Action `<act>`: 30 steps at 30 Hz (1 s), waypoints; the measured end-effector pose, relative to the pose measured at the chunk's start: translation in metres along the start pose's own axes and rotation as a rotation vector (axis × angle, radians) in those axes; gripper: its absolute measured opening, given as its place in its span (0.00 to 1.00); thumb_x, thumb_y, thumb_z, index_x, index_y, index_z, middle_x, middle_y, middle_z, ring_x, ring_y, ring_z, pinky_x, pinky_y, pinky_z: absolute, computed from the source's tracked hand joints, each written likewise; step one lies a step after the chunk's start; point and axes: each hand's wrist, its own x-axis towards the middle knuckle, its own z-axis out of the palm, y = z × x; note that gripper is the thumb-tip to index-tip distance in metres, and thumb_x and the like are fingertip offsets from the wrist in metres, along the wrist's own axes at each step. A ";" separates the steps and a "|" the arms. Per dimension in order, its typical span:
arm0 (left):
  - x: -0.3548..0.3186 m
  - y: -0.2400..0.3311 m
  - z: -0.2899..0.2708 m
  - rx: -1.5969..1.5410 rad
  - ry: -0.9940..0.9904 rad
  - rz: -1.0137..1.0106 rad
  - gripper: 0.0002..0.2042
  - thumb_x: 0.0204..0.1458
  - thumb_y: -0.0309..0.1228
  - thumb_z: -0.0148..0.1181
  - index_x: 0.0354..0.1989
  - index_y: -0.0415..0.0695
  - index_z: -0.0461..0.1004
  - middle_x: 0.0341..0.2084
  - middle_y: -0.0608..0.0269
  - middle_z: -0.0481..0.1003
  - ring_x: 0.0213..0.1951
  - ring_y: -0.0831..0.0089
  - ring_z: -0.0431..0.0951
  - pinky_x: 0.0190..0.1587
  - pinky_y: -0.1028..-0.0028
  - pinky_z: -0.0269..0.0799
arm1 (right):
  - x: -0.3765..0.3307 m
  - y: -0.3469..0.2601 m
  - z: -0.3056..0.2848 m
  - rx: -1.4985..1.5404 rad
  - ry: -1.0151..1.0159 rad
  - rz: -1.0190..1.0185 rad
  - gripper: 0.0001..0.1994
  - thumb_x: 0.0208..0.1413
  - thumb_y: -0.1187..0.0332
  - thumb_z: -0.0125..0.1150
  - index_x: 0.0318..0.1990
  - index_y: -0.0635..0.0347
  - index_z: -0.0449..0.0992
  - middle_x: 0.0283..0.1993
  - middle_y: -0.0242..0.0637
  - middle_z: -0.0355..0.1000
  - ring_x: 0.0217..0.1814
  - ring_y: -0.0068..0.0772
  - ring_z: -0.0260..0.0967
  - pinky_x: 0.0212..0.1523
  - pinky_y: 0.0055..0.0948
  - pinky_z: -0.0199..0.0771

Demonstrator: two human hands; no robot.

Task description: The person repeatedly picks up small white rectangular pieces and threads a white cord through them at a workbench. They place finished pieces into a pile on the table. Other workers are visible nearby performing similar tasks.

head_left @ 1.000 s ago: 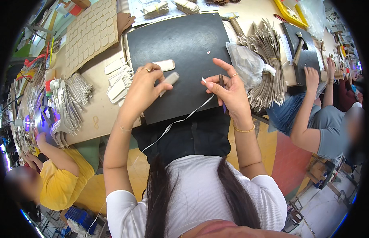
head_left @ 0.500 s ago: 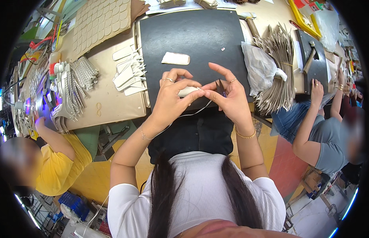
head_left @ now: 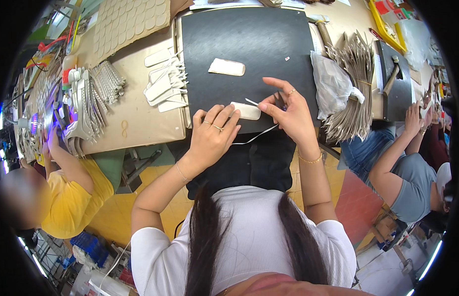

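Note:
My left hand (head_left: 214, 135) rests with stretched fingers at the left end of a white tab-shaped piece (head_left: 249, 112), which lies flat near the front edge of a black mat (head_left: 249, 37). My right hand (head_left: 294, 117) pinches a thin white strip (head_left: 252, 102) between thumb and forefinger, its short end sticking out over the piece. A longer white length (head_left: 256, 137) trails below toward my lap. Dark pointed snips (head_left: 280, 100) are tucked in the right hand, their handles hidden. Farther up the mat lies a second white tab piece (head_left: 227, 66).
Left of the mat lie several white tabs with straps (head_left: 163, 84), then braided straps (head_left: 106, 81). To the right are a plastic bag (head_left: 330, 86), a bundle of grey-brown strips (head_left: 355, 93) and a hammer (head_left: 391, 76). Co-workers sit on both sides.
The white piece has gone from between both hands down onto the mat. My left fingers have let go of their pinch and flattened, while the right hand has drawn the strip's end away.

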 end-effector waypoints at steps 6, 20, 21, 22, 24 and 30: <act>-0.011 0.000 0.007 0.076 -0.020 -0.003 0.20 0.52 0.34 0.69 0.54 0.44 0.79 0.54 0.63 0.77 0.56 0.66 0.75 0.53 0.59 0.60 | 0.017 -0.002 0.027 -0.211 -0.085 -0.130 0.25 0.53 0.73 0.71 0.60 0.55 0.77 0.32 0.36 0.78 0.28 0.25 0.70 0.34 0.30 0.74; -0.015 -0.002 0.013 0.047 -0.012 -0.004 0.21 0.52 0.34 0.69 0.54 0.43 0.79 0.56 0.62 0.74 0.57 0.66 0.74 0.54 0.57 0.57 | 0.023 -0.016 0.038 -0.401 -0.061 -0.057 0.22 0.54 0.72 0.67 0.58 0.60 0.77 0.34 0.50 0.79 0.35 0.44 0.79 0.43 0.40 0.76; -0.015 -0.002 0.013 0.045 -0.011 -0.004 0.21 0.52 0.34 0.69 0.54 0.43 0.79 0.56 0.62 0.74 0.57 0.66 0.74 0.53 0.57 0.57 | 0.022 -0.016 0.038 -0.395 -0.058 -0.057 0.22 0.54 0.72 0.67 0.58 0.60 0.76 0.35 0.50 0.79 0.36 0.44 0.79 0.43 0.40 0.76; -0.015 -0.002 0.013 0.041 -0.011 -0.004 0.21 0.52 0.34 0.68 0.54 0.43 0.79 0.56 0.62 0.74 0.57 0.66 0.74 0.53 0.57 0.57 | 0.022 -0.016 0.038 -0.391 -0.053 -0.055 0.22 0.54 0.72 0.67 0.58 0.60 0.76 0.35 0.50 0.79 0.36 0.44 0.79 0.43 0.40 0.76; -0.015 -0.002 0.013 0.038 -0.015 -0.003 0.21 0.52 0.34 0.69 0.54 0.43 0.78 0.56 0.62 0.74 0.58 0.66 0.73 0.53 0.57 0.57 | 0.021 -0.016 0.038 -0.380 -0.046 -0.053 0.22 0.54 0.72 0.67 0.58 0.60 0.76 0.35 0.50 0.80 0.37 0.44 0.80 0.44 0.41 0.77; -0.015 -0.002 0.013 0.036 -0.015 -0.004 0.21 0.52 0.34 0.69 0.54 0.44 0.78 0.57 0.61 0.74 0.58 0.66 0.73 0.52 0.57 0.57 | 0.019 -0.018 0.041 -0.390 -0.034 -0.062 0.22 0.55 0.72 0.67 0.59 0.60 0.76 0.36 0.48 0.80 0.39 0.45 0.81 0.45 0.41 0.78</act>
